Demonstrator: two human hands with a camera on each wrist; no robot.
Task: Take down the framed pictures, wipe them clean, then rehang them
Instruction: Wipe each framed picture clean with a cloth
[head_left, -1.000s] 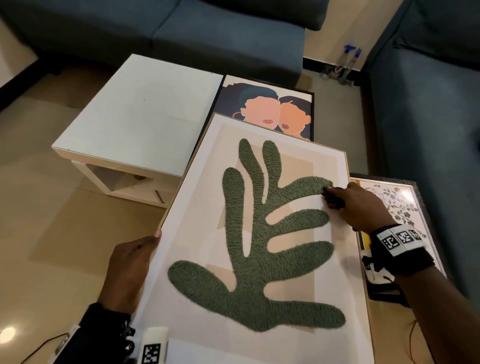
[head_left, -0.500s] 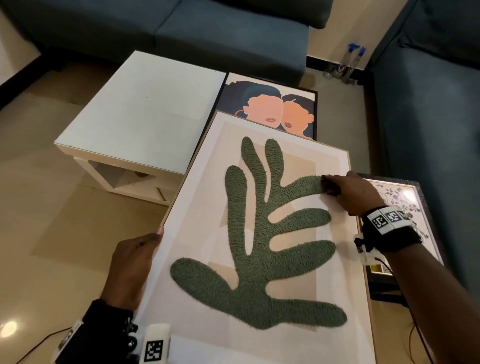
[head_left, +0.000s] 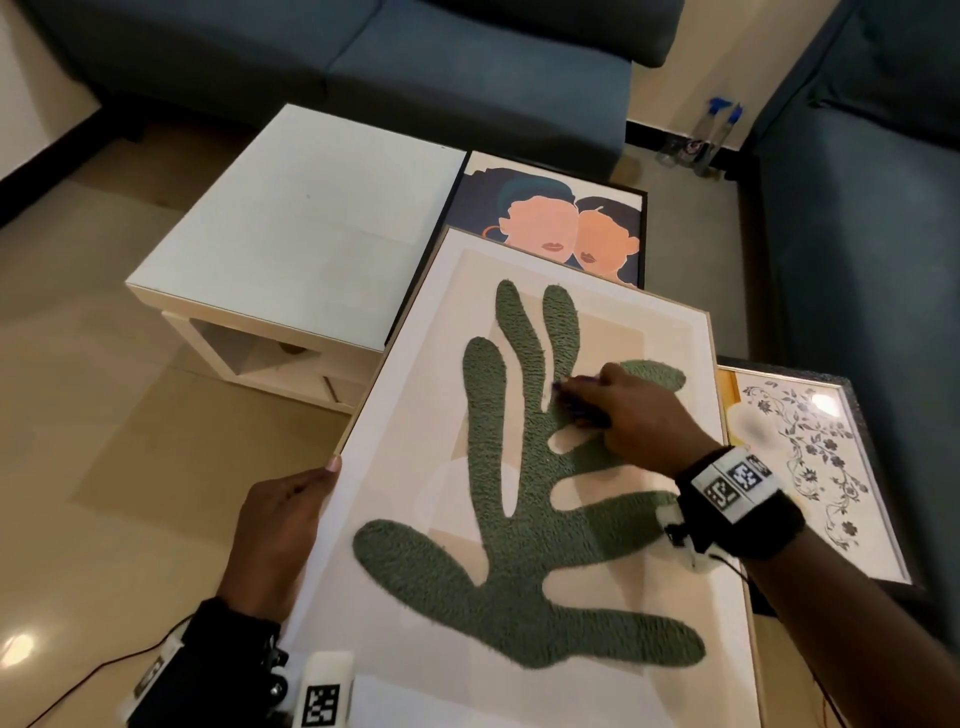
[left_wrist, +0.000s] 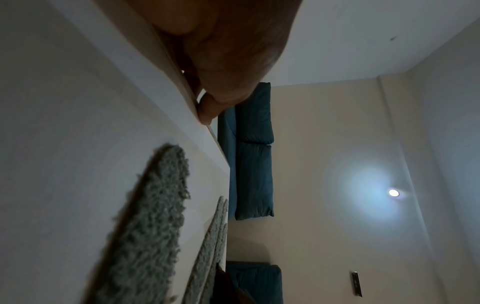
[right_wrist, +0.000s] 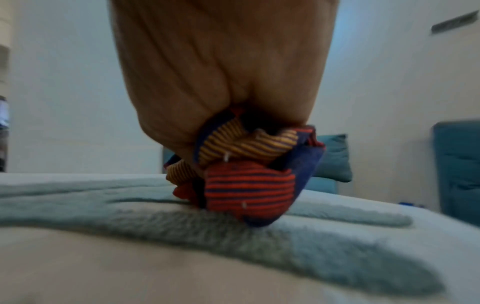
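A large framed picture (head_left: 415, 467) with a green leaf shape on a beige ground lies tilted in front of me. My left hand (head_left: 280, 525) grips its left edge, thumb on top; the left wrist view shows the fingers (left_wrist: 207, 111) curled round the frame's rim. My right hand (head_left: 623, 410) holds a bunched striped cloth (right_wrist: 249, 181), red, yellow and blue, and presses it on the green leaf (right_wrist: 233, 230) near the picture's middle. Two more framed pictures lie beyond: one of two faces (head_left: 561, 223) and one with a floral pattern (head_left: 810, 467) at the right.
A low white table (head_left: 291, 234) stands on the tiled floor to the left. Blue sofas (head_left: 415, 67) run along the back and the right side. Two spray bottles (head_left: 717, 130) stand on the floor in the far corner.
My right hand has slid the cloth leftward from the picture's right side to the middle of the green leaf. The left hand keeps its grip on the left edge.
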